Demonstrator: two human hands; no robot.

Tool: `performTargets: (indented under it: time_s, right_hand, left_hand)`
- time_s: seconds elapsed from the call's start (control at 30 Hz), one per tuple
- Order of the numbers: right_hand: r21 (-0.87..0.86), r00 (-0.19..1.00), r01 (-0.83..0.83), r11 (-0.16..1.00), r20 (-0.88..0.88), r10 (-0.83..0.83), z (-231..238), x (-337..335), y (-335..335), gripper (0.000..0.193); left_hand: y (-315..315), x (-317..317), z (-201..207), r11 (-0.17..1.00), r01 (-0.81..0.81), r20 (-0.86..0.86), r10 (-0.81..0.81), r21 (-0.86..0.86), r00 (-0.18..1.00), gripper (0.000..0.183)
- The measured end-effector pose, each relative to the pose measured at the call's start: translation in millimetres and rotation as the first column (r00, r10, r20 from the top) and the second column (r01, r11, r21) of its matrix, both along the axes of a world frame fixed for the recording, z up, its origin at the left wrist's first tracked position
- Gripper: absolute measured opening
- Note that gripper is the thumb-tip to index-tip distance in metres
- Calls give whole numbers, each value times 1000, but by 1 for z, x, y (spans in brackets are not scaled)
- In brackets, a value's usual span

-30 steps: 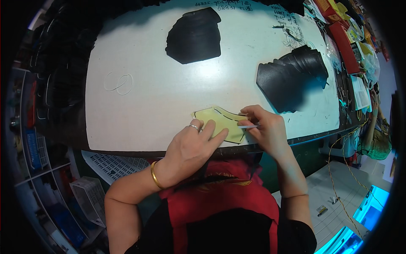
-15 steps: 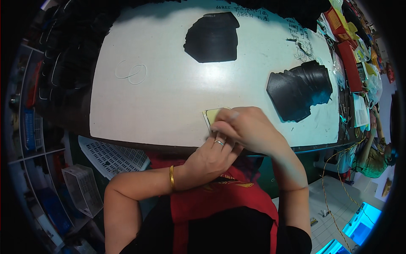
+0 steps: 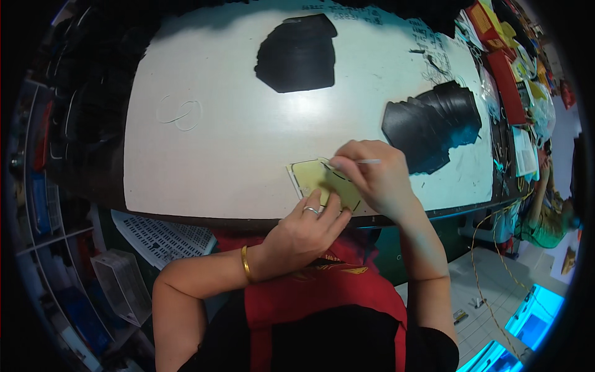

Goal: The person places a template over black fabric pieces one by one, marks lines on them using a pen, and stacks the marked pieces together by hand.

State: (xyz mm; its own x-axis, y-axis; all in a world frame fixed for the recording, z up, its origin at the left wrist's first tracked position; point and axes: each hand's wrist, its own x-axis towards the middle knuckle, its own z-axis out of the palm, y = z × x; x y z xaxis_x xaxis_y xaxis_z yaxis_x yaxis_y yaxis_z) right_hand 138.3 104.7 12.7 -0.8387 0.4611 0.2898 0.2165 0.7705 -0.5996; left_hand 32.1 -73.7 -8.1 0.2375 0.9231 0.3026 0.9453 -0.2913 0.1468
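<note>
My left hand (image 3: pixel 305 228) lies with its fingers apart on a pale yellow, flat template (image 3: pixel 310 177) with dark slots or lines near its edges. The template rests at the table's near edge, and the fingertips press on its lower part. My right hand (image 3: pixel 379 178) is closed in a pinch on a thin, pale pen-like tool (image 3: pixel 370 162), whose shaft sticks out to the right. Its tip is hidden by the fingers over the template's upper edge. What lies under the template is mostly covered, though a white edge shows at its left side.
Black leather-like pieces (image 3: pixel 297 56) lie on the white tabletop (image 3: pixel 217 155) at the far middle, and another stack (image 3: pixel 437 127) at the right. A thin white cord (image 3: pixel 181 113) curls at the left. Red boxes (image 3: pixel 505 87) and clutter line the right edge. Another person (image 3: pixel 542 214) is far right.
My right hand has moved up and to the right, off my left fingers, uncovering the template. The pen-like tool now shows in it. My left fingers are more spread on the template.
</note>
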Motion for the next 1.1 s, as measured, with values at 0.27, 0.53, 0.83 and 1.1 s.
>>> performTargets:
  time_s: [0.27, 0.53, 0.83, 1.1]
  right_hand:
    - [288, 988, 127, 949, 45, -146, 11, 57, 4, 18]
    - [11, 995, 102, 995, 11, -102, 10, 66, -41, 7]
    - [40, 961, 48, 998, 271, -57, 0, 36, -7, 15]
    - [186, 801, 598, 780, -97, -591, 4, 95, 69, 15]
  left_hand:
    - [3, 1, 6, 998, 1, -17, -2, -55, 1000, 38]
    - [8, 1, 2, 999, -36, 13, 36, 12, 999, 37]
    - [19, -17, 2, 999, 30, 11, -30, -43, 999, 28]
    - [93, -104, -6, 928, -369, 33, 368, 58, 929, 36]
